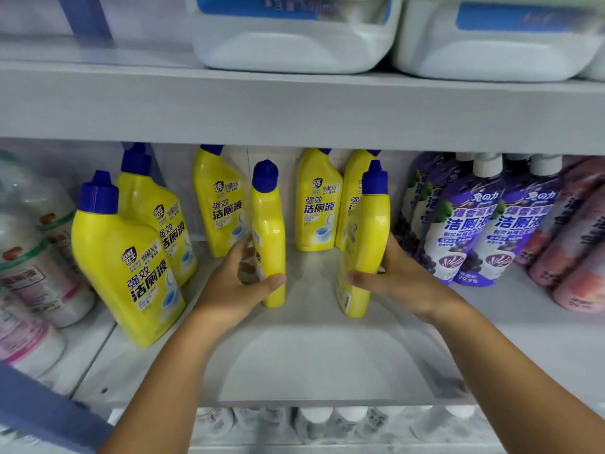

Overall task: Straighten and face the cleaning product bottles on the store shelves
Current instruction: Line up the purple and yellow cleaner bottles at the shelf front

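Grey shelf board (314,362) under white shelf above (294,109)

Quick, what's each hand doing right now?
Left hand: grips a side-on yellow bottle.
Right hand: grips another side-on yellow bottle.

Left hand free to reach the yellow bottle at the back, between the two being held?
Probably not yet: the left hand grips a side-on yellow bottle. The back bottle has open shelf before it.

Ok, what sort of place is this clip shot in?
Most likely a shop's cleaning aisle: grey metal shelves carry rows of identical yellow blue-capped toilet cleaner bottles, purple pouches and big white jugs, and some yellow bottles carry price stickers.
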Motion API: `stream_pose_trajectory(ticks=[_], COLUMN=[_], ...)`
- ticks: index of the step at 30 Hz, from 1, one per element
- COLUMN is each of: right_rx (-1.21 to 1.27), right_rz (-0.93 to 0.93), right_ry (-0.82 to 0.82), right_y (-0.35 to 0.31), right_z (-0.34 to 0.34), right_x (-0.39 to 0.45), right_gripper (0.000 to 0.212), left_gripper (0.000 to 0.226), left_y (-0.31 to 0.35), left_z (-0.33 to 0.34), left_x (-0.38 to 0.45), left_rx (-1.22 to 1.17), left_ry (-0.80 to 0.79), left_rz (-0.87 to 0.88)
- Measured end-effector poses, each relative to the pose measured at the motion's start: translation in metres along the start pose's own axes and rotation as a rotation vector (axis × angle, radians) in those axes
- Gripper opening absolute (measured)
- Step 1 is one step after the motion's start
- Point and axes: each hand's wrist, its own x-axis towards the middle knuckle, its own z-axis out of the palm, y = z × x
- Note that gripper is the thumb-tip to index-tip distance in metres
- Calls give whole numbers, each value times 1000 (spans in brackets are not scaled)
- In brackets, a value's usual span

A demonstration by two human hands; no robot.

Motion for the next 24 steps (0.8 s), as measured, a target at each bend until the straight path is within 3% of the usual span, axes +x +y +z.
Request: stream_pose_trajectory(ticks=[2,3,5,7,10,12,14,16,19,24], right_rx=[-15,-53,-204,-236,36,85,106,99,53,-41], right_rz=[-6,-10,-8,-6,-21,-18,-19,-28,-35,-41], right_ry=[89,197,411,460,323,212,161,193,336,518], right_y=[0,1,5,5,13,23,30,30,25,27], right_z=[7,12,22,27,11,-5,-13,-11,-5,-4], right_x=[2,4,10,9,7,4,3,4,10,28], right_gripper=[88,93,107,121,96,78,71,64,44,41], left_gripper=[69,71,96,103,78,62,62,65,50,44], left_y=[6,10,9,4,2,2,-1,2,8,16], left_z=[4,7,19,28,29,25,23,27,45,71], left_x=[1,0,2,1,1,1,5,6,13,33], left_rx=[-16,-28,-16,34,-40,-77,-142,-96,-23,-32], left_ry=[-60,-70,-47,-12,-39,-88,-148,-161,-30,112], left_rz=[-24,-40,-41,-22,-7,-1,8,28,48,88])
